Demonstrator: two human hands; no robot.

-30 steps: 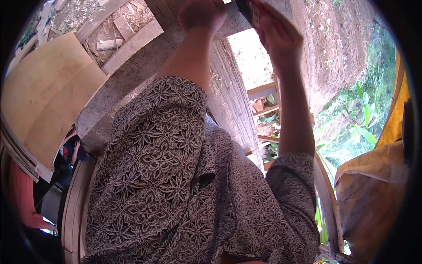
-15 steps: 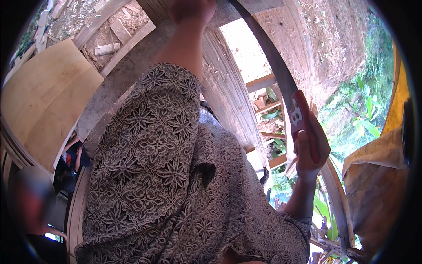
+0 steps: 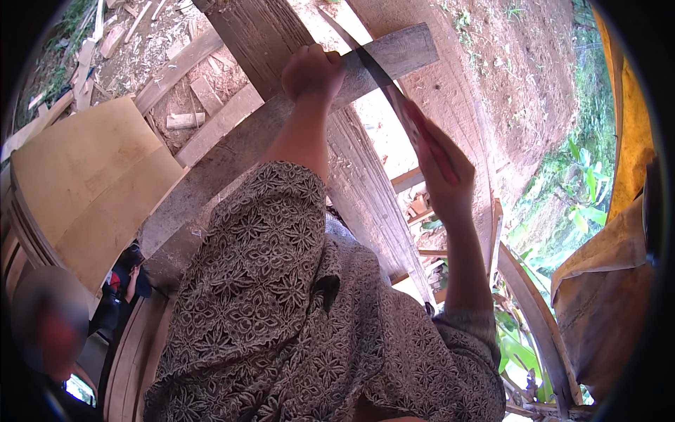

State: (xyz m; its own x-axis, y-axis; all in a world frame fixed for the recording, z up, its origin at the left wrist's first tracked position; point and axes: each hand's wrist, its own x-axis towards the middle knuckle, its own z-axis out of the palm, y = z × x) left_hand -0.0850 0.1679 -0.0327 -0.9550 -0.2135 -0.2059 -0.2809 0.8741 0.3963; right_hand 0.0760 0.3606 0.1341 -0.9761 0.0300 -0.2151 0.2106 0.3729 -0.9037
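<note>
My right hand (image 3: 450,172) is wrapped around the red handle of a curved handsaw (image 3: 377,69). The blade crosses a long grey plank (image 3: 401,50) near its far right end, and its tip reaches past the plank's far edge. Whether the teeth have cut into the wood cannot be made out. My left hand (image 3: 313,72) is closed on the same plank, a little left of the blade. The plank rests across a thick, weathered timber (image 3: 365,183) and runs down toward the left.
A light plywood sheet (image 3: 91,176) lies at left, near a person (image 3: 53,330) at the lower left. Wood offcuts (image 3: 205,95) litter the ground at far left. A yellow-brown tarp (image 3: 598,309) hangs at right, beside green plants (image 3: 587,176).
My right hand has moved forward and to the left, pushing the saw farther across the plank. The left hand keeps its grip. The whole view has shifted, showing more of the plank.
</note>
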